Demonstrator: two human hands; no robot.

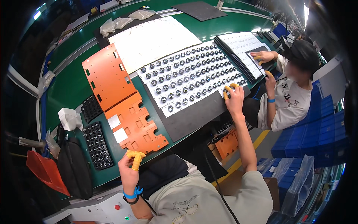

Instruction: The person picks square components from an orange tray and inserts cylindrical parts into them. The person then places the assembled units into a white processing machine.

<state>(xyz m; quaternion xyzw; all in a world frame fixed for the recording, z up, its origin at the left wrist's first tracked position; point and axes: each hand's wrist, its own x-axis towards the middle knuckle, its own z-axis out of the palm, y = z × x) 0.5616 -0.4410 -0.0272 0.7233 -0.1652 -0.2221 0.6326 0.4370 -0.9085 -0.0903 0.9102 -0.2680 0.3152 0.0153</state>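
My left hand [129, 168], with yellow finger covers and a blue wrist strap, is curled in a pinch beside the near edge of an orange plate [131, 106]. What it holds, if anything, is too small to make out. My right hand [235, 102], also in yellow finger covers, reaches to the near right edge of a white panel [153, 91]. Its fingers are spread, fingertips down at the panel beside the rows of round black parts [192, 87]. Under the panel's near side lies a dark grey mat [194, 118].
Two black trays [97, 145] [91, 108] of small parts and a black bag [74, 164] are at left. A blank white sheet [153, 41] lies beyond the panel. On the right, a co-worker's hands [263, 56] are over another panel [238, 41]. Blue bins [298, 138] stand behind.
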